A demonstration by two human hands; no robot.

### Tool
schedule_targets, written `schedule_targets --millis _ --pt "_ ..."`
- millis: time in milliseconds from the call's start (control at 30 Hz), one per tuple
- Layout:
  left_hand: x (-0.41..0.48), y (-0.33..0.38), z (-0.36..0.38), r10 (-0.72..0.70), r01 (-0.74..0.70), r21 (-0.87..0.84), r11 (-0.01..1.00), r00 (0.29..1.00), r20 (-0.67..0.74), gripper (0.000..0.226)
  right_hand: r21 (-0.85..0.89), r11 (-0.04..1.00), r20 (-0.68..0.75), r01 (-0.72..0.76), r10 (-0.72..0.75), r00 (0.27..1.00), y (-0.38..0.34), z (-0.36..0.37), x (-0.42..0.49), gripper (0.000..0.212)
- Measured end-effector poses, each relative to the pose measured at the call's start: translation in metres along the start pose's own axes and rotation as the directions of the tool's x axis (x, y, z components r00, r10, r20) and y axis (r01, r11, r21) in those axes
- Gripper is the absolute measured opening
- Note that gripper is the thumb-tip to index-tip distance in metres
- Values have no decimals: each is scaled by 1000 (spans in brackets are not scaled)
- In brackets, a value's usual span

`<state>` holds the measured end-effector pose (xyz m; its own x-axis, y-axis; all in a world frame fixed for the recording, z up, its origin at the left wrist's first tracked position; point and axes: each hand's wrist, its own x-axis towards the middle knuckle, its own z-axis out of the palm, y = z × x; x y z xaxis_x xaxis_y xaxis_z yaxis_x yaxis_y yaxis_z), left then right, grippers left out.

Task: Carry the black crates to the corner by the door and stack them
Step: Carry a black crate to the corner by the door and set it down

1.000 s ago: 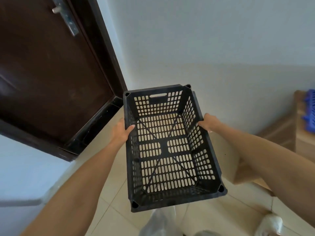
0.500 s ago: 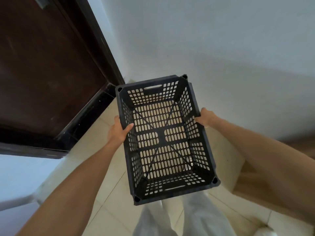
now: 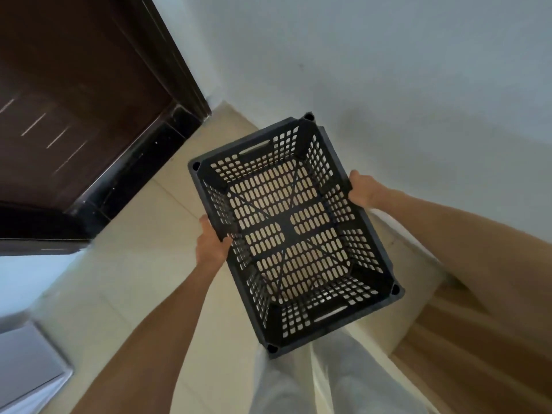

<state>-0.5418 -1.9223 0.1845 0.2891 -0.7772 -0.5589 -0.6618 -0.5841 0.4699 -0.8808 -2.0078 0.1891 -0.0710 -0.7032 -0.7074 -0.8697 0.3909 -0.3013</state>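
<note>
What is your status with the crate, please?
Left hand, right hand grip long rims. Black slotted plastic crate held over beige tiled floor, near dark brown door. No obstacle visible.

Floor tiles (image 3: 143,234) past the black crate's (image 3: 286,228) far end are open right up into the corner (image 3: 215,104), and so is the strip off its left side out to the dark door sill (image 3: 140,162). The right side's the tight one: the white wall (image 3: 388,70) runs close by the crate's far right corner and the right hand (image 3: 363,189) gripping that rim. Behind the crate on the right sits a brown wooden-looking block (image 3: 478,339), and white trouser legs (image 3: 298,383) fill the spot under its near end.
</note>
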Motion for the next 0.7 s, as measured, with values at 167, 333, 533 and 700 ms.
schedule_targets --millis 167,333,533,700 --pt "55 -15 53 -93 95 -66 993 995 32 59 -121 990 -31 71 -76 997 7 14 84 31" --pt "109 -33 108 -154 162 -81 983 984 93 56 -202 976 37 81 -75 997 15 38 165 34" --pt "160 -44 160 -201 221 -128 967 967 155 58 -178 982 86 60 -46 995 22 57 243 44" --pt "198 -46 190 -238 265 -154 952 956 170 58 -156 986 92 52 -38 995 28 67 294 46"
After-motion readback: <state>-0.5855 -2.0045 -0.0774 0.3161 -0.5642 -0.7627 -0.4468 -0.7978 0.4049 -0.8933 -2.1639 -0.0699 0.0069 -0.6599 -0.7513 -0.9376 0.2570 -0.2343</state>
